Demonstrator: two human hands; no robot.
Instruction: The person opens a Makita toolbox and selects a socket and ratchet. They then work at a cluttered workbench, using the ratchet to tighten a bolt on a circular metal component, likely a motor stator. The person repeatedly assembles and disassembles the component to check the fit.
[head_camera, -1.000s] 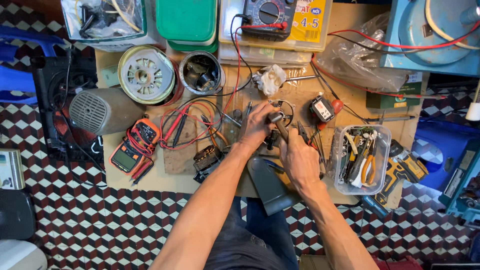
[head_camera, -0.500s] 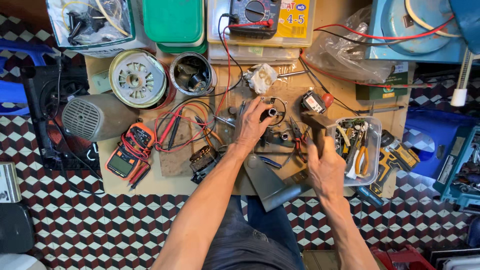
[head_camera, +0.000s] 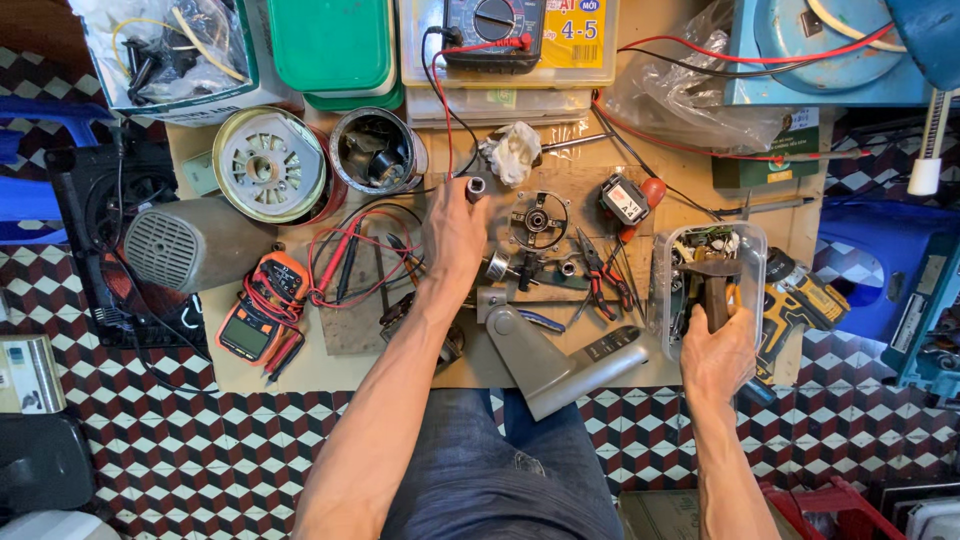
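My left hand (head_camera: 455, 235) rests over the middle of the cluttered workbench, its fingers closed around a small dark metal socket (head_camera: 475, 187) that sticks up past the fingertips. Off to the right, my right hand (head_camera: 716, 352) grips the wooden handle of a hammer (head_camera: 712, 278); the hammer's head hangs over a clear plastic container (head_camera: 662, 290) full of tools. Between the two hands lie a round motor end plate (head_camera: 540, 220), red-handled pliers (head_camera: 603, 275) and a grey fan stand piece (head_camera: 555, 355).
An orange multimeter (head_camera: 255, 320) with red leads lies left. A fan motor rotor (head_camera: 270, 165), a metal tin (head_camera: 378, 150) and a grey motor cover (head_camera: 195, 245) stand at back left. A yellow drill (head_camera: 790, 305) lies right, a black meter (head_camera: 495, 30) at back.
My right hand has swung from the centre of the bench out to the right, carrying the hammer to the clear container. My left hand has shifted slightly up and left with the socket.
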